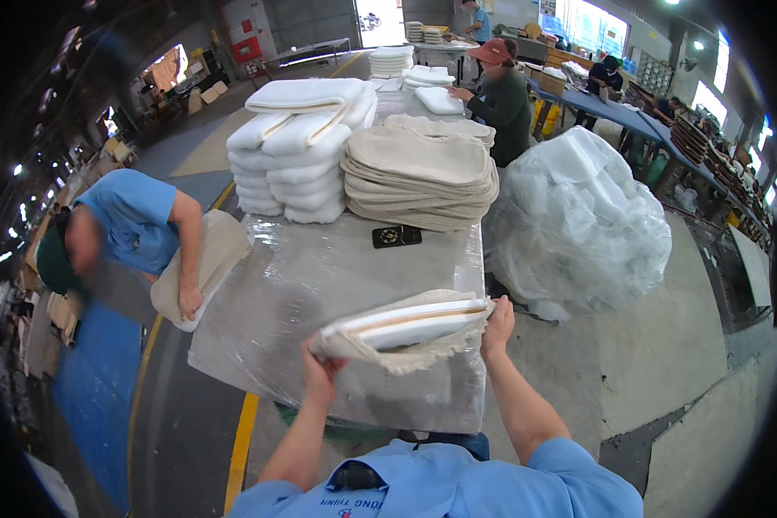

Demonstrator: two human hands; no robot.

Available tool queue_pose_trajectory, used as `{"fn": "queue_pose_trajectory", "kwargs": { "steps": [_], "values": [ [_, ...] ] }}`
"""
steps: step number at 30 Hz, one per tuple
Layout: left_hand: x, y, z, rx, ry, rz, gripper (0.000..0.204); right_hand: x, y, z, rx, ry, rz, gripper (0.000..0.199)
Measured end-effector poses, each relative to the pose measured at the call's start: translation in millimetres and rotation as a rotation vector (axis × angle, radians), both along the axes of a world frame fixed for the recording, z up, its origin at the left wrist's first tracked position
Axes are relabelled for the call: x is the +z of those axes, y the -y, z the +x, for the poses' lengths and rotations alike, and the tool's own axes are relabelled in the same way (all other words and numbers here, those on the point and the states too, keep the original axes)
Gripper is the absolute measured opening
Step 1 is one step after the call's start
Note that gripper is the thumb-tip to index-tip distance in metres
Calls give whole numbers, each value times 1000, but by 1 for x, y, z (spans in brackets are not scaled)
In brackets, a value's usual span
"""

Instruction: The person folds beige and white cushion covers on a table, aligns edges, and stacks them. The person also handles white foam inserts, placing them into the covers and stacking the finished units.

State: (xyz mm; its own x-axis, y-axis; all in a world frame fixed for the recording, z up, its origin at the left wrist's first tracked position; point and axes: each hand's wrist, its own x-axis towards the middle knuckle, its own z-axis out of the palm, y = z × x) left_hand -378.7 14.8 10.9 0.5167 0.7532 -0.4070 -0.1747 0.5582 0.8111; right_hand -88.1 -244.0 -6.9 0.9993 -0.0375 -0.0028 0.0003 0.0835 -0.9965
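Between my two hands is a beige fabric cushion cover [397, 356], its frayed mouth gaping toward me. Inside it shows a white foam pad [423, 325] with a tan layer along its edge. My left hand [323, 367] is closed on the cover's left end, slightly blurred. At the right end my right hand [497, 326] grips the cover's corner, thumb on top. The cover is over the near part of a plastic-wrapped table [272, 285]. Beyond it lies a dark phone-like object [397, 236] with a light pattern.
Farther up the table stand a stack of beige covers [419, 168] and a pile of white pads [298, 147]. A large clear plastic bag of white material [578, 224] bulges at the right edge. A co-worker [138, 224] at left handles another beige cushion; another co-worker [505, 104] stands at far right.
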Motion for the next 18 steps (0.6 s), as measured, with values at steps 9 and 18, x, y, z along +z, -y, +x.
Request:
{"fn": "queue_pose_trajectory", "kwargs": {
  "steps": [9,18],
  "values": [
    [47,-64,111,-253,-219,172,75,37,60,-137,-3,-210,59,34],
    [33,-81,126,-201,-97,21,84,43,77,-172,439,-355,-23,52]
  ]
}}
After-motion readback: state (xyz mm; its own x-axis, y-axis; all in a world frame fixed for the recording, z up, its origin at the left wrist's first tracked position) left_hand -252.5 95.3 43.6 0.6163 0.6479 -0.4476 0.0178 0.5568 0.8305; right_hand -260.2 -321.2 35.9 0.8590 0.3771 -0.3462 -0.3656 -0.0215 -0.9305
